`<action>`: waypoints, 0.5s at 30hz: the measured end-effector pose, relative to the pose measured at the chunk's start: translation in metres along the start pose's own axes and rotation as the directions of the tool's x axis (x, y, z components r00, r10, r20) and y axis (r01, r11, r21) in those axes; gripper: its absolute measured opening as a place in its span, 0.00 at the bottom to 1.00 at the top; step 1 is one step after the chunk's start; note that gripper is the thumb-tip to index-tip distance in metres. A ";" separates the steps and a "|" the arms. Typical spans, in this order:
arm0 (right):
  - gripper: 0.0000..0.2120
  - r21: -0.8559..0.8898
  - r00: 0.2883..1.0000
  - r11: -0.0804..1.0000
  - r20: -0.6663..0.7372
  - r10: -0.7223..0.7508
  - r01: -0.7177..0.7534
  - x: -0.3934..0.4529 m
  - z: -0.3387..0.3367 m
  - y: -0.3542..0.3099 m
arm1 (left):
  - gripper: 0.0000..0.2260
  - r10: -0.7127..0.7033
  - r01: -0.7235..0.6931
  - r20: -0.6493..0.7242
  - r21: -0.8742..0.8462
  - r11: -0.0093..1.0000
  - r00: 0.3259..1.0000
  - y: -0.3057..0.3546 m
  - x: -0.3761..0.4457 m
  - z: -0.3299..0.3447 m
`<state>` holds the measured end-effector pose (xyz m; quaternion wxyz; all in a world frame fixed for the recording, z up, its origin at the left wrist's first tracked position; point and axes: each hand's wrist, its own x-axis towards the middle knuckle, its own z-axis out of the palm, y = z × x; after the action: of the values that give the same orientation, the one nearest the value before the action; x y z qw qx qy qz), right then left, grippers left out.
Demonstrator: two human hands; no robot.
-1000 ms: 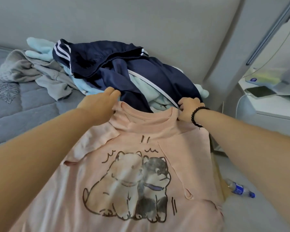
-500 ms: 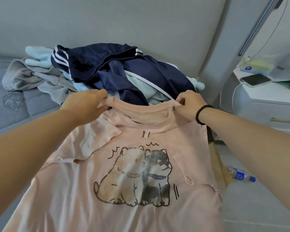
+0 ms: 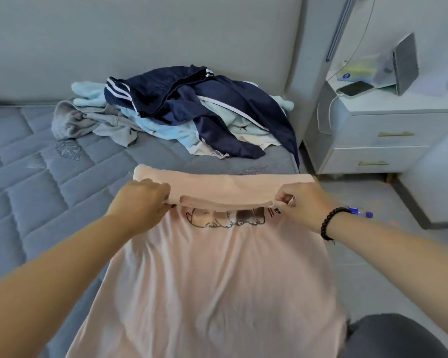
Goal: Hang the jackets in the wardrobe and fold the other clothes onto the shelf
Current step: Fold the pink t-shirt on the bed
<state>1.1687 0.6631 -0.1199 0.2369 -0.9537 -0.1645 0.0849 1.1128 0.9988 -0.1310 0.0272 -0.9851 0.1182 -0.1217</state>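
A pink T-shirt (image 3: 217, 275) with a cartoon print lies on the corner of the bed, its top part folded back toward me over the print. My left hand (image 3: 140, 200) pinches the folded edge on the left. My right hand (image 3: 303, 202), with a black bead bracelet at the wrist, pinches it on the right. Behind the shirt lies a pile of clothes: a navy jacket (image 3: 204, 109) with white stripes on top, light blue garments (image 3: 155, 127) beneath it and a grey garment (image 3: 88, 122) at the left.
The grey quilted mattress (image 3: 36, 177) spreads to the left, with a padded headboard (image 3: 140, 34) behind. A white nightstand (image 3: 378, 130) with a phone (image 3: 354, 88) stands to the right. A plastic bottle (image 3: 360, 213) lies on the floor by my right wrist.
Both hands pulled the shirt's collar end away from the pile and toward me, folding the top part over the print. The view drew back from the clothes pile.
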 end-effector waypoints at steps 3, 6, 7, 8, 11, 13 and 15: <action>0.03 -0.081 0.997 0.995 0.055 -0.053 0.057 -0.056 0.019 -0.009 | 0.16 0.112 -0.112 0.009 0.056 0.992 0.994 0.023 -0.055 -0.016; 0.04 -0.164 0.988 0.979 0.113 -0.107 0.125 -0.109 0.040 -0.013 | 0.20 0.190 -0.200 0.121 0.084 0.976 0.974 0.044 -0.106 -0.024; 0.05 -0.185 0.984 0.972 0.124 -0.124 0.146 -0.126 0.047 -0.013 | 0.21 0.219 -0.235 0.157 0.091 0.968 0.963 0.052 -0.123 -0.025; 0.07 -0.201 0.981 0.966 0.134 -0.138 0.163 -0.143 0.055 -0.013 | 0.20 0.249 -0.270 0.190 0.093 0.958 0.950 0.059 -0.138 -0.026; 0.08 -0.210 0.984 0.965 0.120 -0.135 0.158 -0.193 0.077 -0.012 | 0.19 0.317 -0.341 0.232 0.074 0.937 0.920 0.082 -0.182 -0.025; 0.09 -0.213 0.986 0.966 0.111 -0.125 0.146 -0.222 0.089 -0.013 | 0.17 0.350 -0.371 0.254 0.040 0.928 0.902 0.096 -0.208 -0.023; 0.10 -0.232 0.985 0.960 0.110 -0.133 0.156 -0.246 0.099 -0.013 | 0.17 0.375 -0.398 0.288 0.022 0.917 0.881 0.108 -0.231 -0.023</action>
<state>0.9121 0.6294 -0.1797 0.1178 -0.9558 -0.2535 0.0913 0.8654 0.9485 -0.1716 0.1070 -0.9470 0.3023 0.0207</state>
